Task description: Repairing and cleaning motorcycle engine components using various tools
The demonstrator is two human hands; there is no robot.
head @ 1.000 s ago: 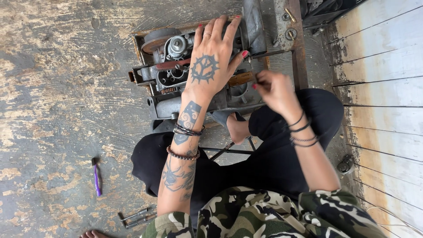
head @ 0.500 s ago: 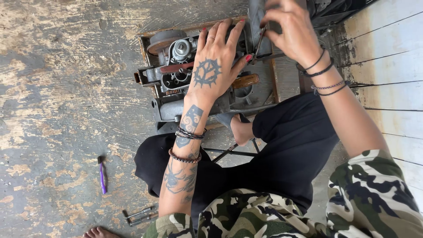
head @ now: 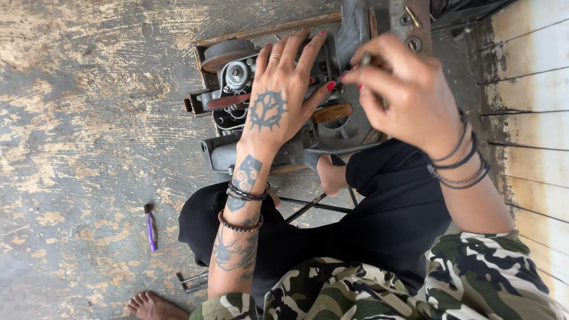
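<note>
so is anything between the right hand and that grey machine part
Nothing visible blocks it. The right hand hovers over the grey machine part, pinching a small tool tip; the left hand lies flat on the part, beside it.

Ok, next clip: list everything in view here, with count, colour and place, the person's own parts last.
engine block: one, grey metal with a round silver part, on the floor at top centre
small tool: one, dark, mostly hidden in the right hand's fingers
brush: one, purple handle, on the floor at left
sockets: a couple, silver, on the floor at lower left
thin rods: two, dark, under the knees
floor: one, grey worn concrete
left hand: one, tattooed, flat on the engine block
right hand: one, pinching the small tool over the block
bare foot: one, bottom left
</note>
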